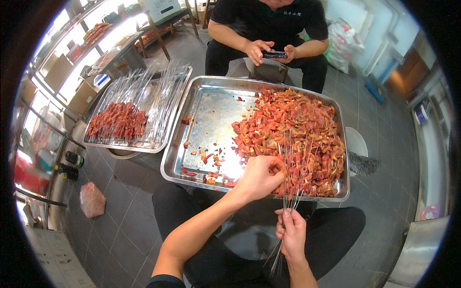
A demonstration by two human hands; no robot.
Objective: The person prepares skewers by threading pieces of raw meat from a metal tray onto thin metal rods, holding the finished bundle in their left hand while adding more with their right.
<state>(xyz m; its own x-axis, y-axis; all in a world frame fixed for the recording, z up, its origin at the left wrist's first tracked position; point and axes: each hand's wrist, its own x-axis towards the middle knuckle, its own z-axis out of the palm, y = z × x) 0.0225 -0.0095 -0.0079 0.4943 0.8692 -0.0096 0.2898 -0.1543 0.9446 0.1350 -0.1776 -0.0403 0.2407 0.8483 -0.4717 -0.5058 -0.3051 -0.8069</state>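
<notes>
A bundle of thin metal skewers (291, 194) is gripped near its middle by my right hand (292, 228), below the front edge of a large steel tray (209, 97). Their upper ends fan out over a heap of cut, marinated raw meat (299, 118) in the tray's right part. My left hand (263, 176) is closed beside the skewers, above the front of the meat; whether its fingers hold a piece or a skewer is hidden. On a smaller steel tray (158, 145) at the left lie many skewers (162, 97), several of them threaded with meat (119, 120).
Across the large tray sits a person in black (266, 21), holding a phone (274, 54). Dark bottles (68, 172) and a filled plastic bag (92, 199) lie on the tiled floor at left. A round white object (356, 142) is right of the tray. Shelves stand at far left.
</notes>
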